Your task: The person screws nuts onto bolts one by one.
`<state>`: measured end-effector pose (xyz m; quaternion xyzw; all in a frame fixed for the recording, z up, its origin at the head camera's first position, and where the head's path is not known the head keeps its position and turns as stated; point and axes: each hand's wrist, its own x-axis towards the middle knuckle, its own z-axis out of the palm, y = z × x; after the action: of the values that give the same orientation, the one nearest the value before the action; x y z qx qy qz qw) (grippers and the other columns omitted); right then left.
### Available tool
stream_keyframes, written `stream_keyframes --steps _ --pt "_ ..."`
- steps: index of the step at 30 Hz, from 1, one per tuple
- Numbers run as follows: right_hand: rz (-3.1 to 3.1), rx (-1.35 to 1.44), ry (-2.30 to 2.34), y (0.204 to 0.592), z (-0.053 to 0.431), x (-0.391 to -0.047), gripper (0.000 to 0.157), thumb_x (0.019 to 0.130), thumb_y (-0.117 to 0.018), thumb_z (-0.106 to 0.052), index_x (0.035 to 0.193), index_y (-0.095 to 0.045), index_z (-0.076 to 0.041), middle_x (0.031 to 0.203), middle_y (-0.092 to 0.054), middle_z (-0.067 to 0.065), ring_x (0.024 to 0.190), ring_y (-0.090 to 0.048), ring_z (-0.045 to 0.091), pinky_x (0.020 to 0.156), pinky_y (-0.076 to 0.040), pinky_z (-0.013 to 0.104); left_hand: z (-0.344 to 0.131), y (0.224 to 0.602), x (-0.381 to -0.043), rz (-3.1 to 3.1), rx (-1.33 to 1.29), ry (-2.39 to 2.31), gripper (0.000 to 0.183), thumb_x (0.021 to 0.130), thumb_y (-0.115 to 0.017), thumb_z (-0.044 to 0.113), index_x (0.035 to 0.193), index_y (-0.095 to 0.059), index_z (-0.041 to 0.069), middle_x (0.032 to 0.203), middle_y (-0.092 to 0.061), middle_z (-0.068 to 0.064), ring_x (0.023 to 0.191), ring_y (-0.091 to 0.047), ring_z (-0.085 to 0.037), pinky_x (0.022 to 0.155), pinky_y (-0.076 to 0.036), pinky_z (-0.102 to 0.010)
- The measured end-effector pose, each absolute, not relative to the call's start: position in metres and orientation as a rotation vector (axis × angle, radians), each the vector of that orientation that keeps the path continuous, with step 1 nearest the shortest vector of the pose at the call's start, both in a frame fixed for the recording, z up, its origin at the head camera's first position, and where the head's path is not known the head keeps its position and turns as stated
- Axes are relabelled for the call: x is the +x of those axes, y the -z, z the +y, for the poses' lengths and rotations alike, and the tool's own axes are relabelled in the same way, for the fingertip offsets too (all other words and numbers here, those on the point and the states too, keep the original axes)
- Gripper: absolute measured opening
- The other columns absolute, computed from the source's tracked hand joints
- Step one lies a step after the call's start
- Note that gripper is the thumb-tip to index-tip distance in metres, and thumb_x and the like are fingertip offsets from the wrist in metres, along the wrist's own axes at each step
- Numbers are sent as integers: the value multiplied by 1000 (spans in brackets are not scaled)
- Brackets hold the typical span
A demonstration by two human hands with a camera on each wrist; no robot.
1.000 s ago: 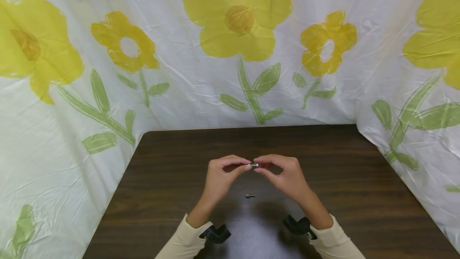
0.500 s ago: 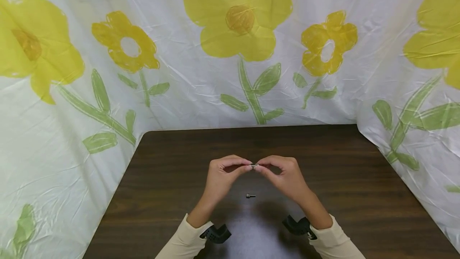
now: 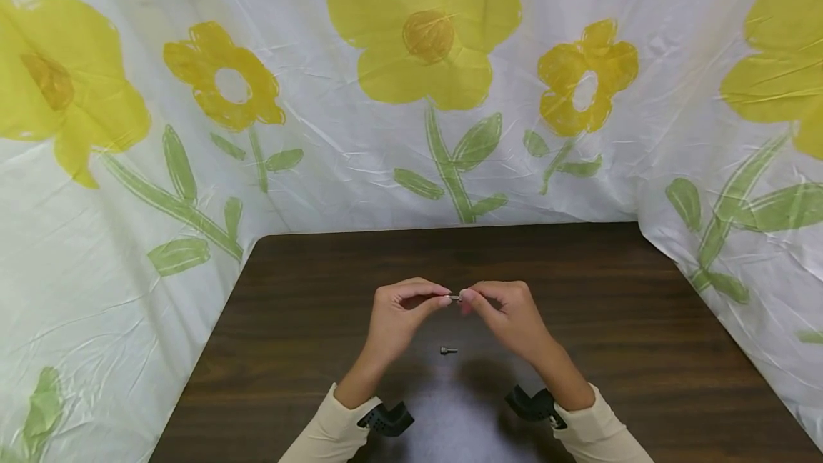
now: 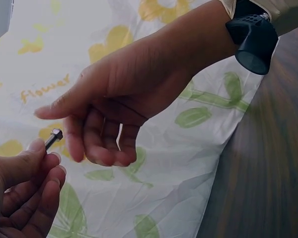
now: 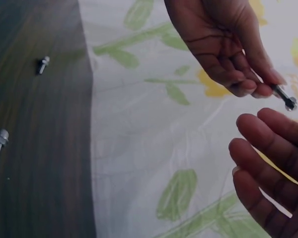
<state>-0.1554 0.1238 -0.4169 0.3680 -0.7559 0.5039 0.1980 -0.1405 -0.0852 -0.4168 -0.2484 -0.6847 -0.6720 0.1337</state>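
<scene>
My left hand pinches a small metal bolt between thumb and fingertips above the table. In the left wrist view the bolt has a threaded shaft and a wider, shiny angular piece at its free end; whether that is a head or a nut, I cannot tell. My right hand is at that end, and the head view shows its thumb over it. Both wrist views show the right hand with fingers spread and a gap between thumb and index finger. The bolt pokes toward that gap.
On the dark wooden table a second bolt lies below the hands. Two bolts show on the table in the right wrist view, one farther off and one nearer. A flower-printed white cloth hangs around the table.
My right fingertips close in on the bolt's free end, then the thumb shifts across it with a fingertip showing below. The left hand and the bolt on the table stay put.
</scene>
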Motion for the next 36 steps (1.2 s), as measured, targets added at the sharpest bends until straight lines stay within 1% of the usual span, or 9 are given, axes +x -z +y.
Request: stream_keyframes --steps 2,3,6,9,14,18,23,26,36 --pt "-2126 1023 -1418 415 124 -155 15 91 -73 2 95 -76 -13 82 -75 -2 72 -71 13 68 -56 24 -86 417 -141 -1989 -713 1940 9 87 -79 2 95 -79 0 90 -75 -8 80 -71 -20 72 -61 -37" --pt "-2122 1028 -1419 415 125 -155 18 88 -76 1 100 -76 -12 85 -75 -1 72 -70 13 67 -57 25 -86 417 -141 -1991 -710 1934 8 87 -79 2 95 -79 1 90 -75 -7 80 -71 -20 71 -61 -36" --pt "-2089 1067 -1400 415 126 -156 35 80 -83 3 112 -73 -7 93 -76 2 75 -71 12 68 -58 26 -87 417 -142 -1996 -703 1922 8 87 -79 3 95 -80 3 90 -75 -7 80 -70 -20 71 -60 -36" --pt "-2040 1106 -1383 415 126 -157 42 75 -85 7 112 -73 -5 93 -76 4 76 -71 12 67 -58 27 -88 418 -142 -1996 -699 1919 8 87 -79 3 95 -80 4 90 -75 -6 80 -70 -19 70 -60 -36" --pt "-1950 1130 -1375 415 125 -158 37 72 -84 13 103 -76 -5 93 -77 5 80 -73 16 67 -59 29 -88 417 -141 -1987 -705 1940 9 87 -79 2 96 -79 -1 90 -75 -8 81 -71 -20 71 -60 -34" --pt "-1926 1143 -1365 415 124 -159 34 74 -83 12 101 -77 -8 93 -76 3 81 -73 16 69 -59 30 -88 417 -141 -1987 -708 1949 9 87 -78 2 96 -78 -1 90 -75 -8 82 -71 -20 72 -60 -33" --pt "-1987 1129 -1393 415 124 -157 22 84 -80 3 99 -77 -13 90 -76 0 79 -72 11 71 -57 22 -87 416 -141 -1975 -727 1956 10 87 -78 1 96 -77 -4 90 -75 -9 81 -71 -21 72 -60 -33" --pt "-2019 1120 -1415 416 123 -156 16 89 -77 0 96 -76 -15 86 -75 -2 78 -71 9 71 -56 21 -87 416 -140 -1967 -742 1965 9 87 -78 -1 96 -78 -2 90 -75 -10 81 -71 -21 73 -61 -35" --pt "-2097 1072 -1425 418 123 -154 26 92 -67 7 79 -74 -14 75 -71 -8 69 -68 8 67 -56 23 -86 418 -140 -1974 -741 1971 8 87 -78 0 95 -78 0 89 -75 -9 81 -71 -21 73 -61 -36"
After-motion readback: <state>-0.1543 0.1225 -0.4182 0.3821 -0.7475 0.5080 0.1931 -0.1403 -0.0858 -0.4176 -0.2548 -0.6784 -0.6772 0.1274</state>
